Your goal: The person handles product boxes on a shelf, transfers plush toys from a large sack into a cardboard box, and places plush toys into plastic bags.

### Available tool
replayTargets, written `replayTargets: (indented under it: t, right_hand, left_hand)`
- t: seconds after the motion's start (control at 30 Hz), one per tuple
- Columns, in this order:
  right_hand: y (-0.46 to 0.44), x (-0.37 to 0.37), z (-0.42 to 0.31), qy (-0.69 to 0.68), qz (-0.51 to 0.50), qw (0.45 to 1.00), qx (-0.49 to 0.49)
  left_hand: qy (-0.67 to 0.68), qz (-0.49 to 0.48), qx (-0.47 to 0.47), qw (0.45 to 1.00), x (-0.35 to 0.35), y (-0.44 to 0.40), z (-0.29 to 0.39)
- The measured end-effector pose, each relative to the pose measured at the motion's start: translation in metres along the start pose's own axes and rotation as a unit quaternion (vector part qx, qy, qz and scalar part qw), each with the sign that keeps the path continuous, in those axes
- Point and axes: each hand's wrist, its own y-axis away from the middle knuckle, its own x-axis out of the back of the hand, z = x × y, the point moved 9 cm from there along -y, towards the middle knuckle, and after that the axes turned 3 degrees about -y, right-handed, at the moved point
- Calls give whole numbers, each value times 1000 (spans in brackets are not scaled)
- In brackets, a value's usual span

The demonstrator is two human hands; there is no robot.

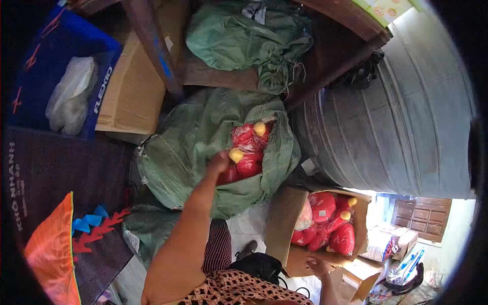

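My left hand (219, 161) is at the opening of a big green woven sack (178, 137). It is beside a yellow round knob (236, 155) on one of the red, rounded, plastic-wrapped items (249, 165) inside. The fingers are dark and blurred, so their grip on the knob or sack edge cannot be made out. Low on the right, my right hand (318, 267) is by the near side of an open cardboard box (279, 223), fingers apart and nothing visible in them. Several similar red items (342, 239) with yellow knobs lie in that box.
Another green sack (239, 35) sits above on a wooden frame (218, 73). A large grey ribbed surface (376, 122) rises at right. To the left are a blue bin (30, 86), a tall carton (134, 86) and an orange kite-like sheet (53, 249). More boxes (406, 241) stand at lower right.
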Motion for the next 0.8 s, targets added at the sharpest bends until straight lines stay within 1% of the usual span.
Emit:
replayTargets:
  t: [0.03, 0.07, 0.13, 0.17, 0.23, 0.27, 0.3, 0.33, 0.37, 0.43, 0.47, 0.5, 0.57, 0.6, 0.63, 0.67, 0.7, 0.77, 0.8]
  right_hand:
    - [2, -2, 6, 22, 8, 1000, -13]
    - [5, -7, 10, 44, 15, 999, -24]
    - [2, -4, 31, 34, 13, 999, -27]
    - [-1, -4, 37, 30, 10, 999, -28]
    - [-1, -6, 32, 67, 23, 996, -54]
    - [-1, -10, 26, 86, 29, 994, -67]
    - [-8, -15, 26, 83, 25, 995, -51]
    - [-19, -16, 37, 81, 22, 996, -35]
    - [-26, -15, 44, 81, 22, 996, -19]
    - [-23, -28, 18, 66, 19, 997, -34]
    - [-16, -37, -1, 59, 21, 997, -42]
    - [-12, -43, -11, 60, 15, 998, -31]
    - [-3, -48, -22, 63, 9, 998, -7]
    - [-1, -44, -19, 105, 22, 994, -13]
    - [-3, -39, -1, 80, 26, 995, 53]
    - [8, -37, -11, 113, 33, 993, 20]
    - [20, -45, -33, 143, 36, 989, -11]
    - [25, -41, -19, 131, 36, 991, -7]
    - [26, -40, -13, 134, 34, 990, -8]
  left_hand:
    - [3, -24, 8, 1000, 29, -2, -21]
    - [-99, 85, 93, 987, 38, -50, -108]
    - [-156, 170, 89, 969, 124, -35, -153]
    - [-201, 236, 77, 948, 171, -21, -160]
    - [-263, 301, 71, 914, 214, -18, -164]
    - [-284, 302, 79, 907, 223, -21, -167]
    - [-304, 303, 86, 899, 228, -22, -171]
    - [-263, 283, 94, 917, 225, -25, -168]
    - [-219, 263, 101, 934, 215, -30, -151]
    - [-124, 218, 107, 962, 185, -45, -115]
    - [-189, 270, 76, 941, 171, -50, -102]
    - [-250, 322, 42, 912, 146, -54, -92]
    - [-312, 279, 75, 905, 112, -78, -88]
    - [-312, 182, 137, 922, 96, -94, -104]
    - [-294, 153, 154, 931, 81, -104, -118]
    - [-276, 124, 171, 938, 65, -113, -131]
    - [-245, 169, 149, 943, 49, -122, -149]
    - [-263, 214, 145, 929, 52, -98, -129]
    - [-311, 216, 161, 911, 75, -62, -77]
